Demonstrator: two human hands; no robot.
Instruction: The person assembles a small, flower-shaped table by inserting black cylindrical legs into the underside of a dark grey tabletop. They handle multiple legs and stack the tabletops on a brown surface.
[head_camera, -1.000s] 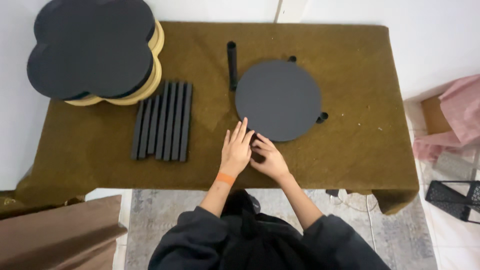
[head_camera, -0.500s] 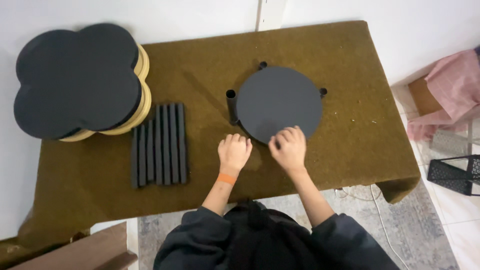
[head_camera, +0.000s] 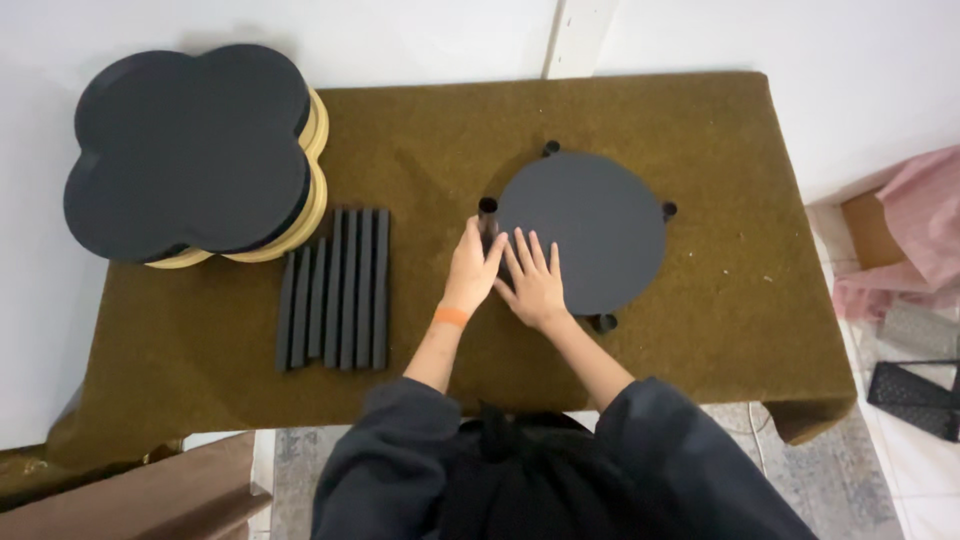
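Item: round black flat-topped panel standing on short black tubular legs, set right of centre on the table draped in olive-brown cloth. Four legs show at its rim: left leg, far leg, right leg, near leg. Left hand: fingers loosely curled about the left leg just below its open end, an orange band at the wrist; how firm the hold is cannot be told. Right hand: fingers spread flat and open on the near-left part of the panel, gripping nothing. Hazards, as judged: a push on the left leg while the palm bears down off-centre could tilt the panel or twist the leg askew in its seat; the soft cloth could let the legs skid or bunch under a sideways shove. Neighbouring stock: a row of long black slats lying side by side to the left, well apart from the hands; a stack of clover-shaped boards, black on top with pale wooden edges, at the far left corner, overhanging the table's left edge, which a careless elbow could dislodge. Open room: bare cloth to the right of the panel and along the near edge; the far side closes against a white wall. The right table edge drops to floor clutter, a pink bag among it.
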